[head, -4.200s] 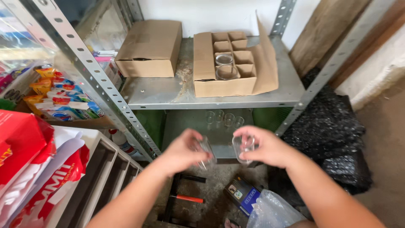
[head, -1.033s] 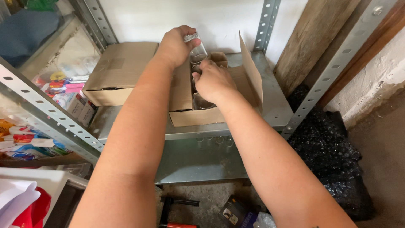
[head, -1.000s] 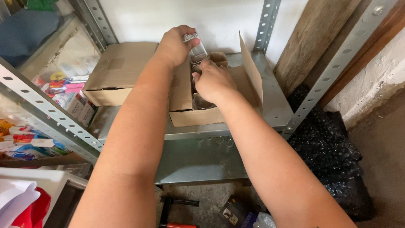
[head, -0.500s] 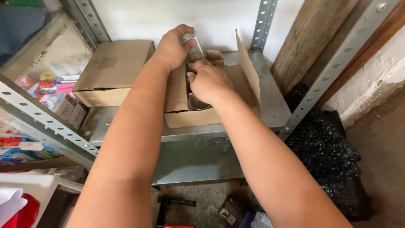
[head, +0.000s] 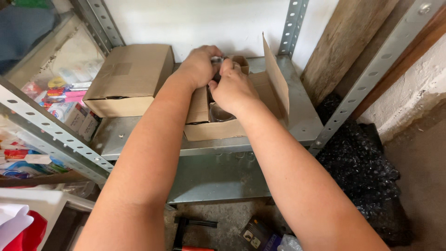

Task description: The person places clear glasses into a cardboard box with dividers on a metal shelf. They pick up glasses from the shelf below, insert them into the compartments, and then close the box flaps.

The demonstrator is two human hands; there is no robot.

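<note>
An open cardboard box [head: 211, 132] with inner dividers stands on a grey metal shelf [head: 299, 118]. Both my hands are down in its back compartments. My left hand [head: 199, 66] is shut on a clear glass [head: 216, 59], of which only the rim shows between my fingers. My right hand [head: 233, 89] is curled right beside it, with a fingertip against that glass; whether it holds anything is hidden. Another clear glass [head: 219, 114] sits in a front compartment just under my right wrist.
A closed cardboard box [head: 127, 79] stands left of the open one. Perforated shelf posts [head: 378, 62] frame the shelf, with wooden planks [head: 353, 42] leaning at the right. Black bubble wrap [head: 367, 167], a red-handled tool [head: 186, 232] and a small packet [head: 254, 234] lie on the floor. Colourful packages [head: 60, 100] fill the left rack.
Half a second ago my left hand held the glass above the box; it has since sunk to the box's rim. My right hand stays over the box, close to the left.
</note>
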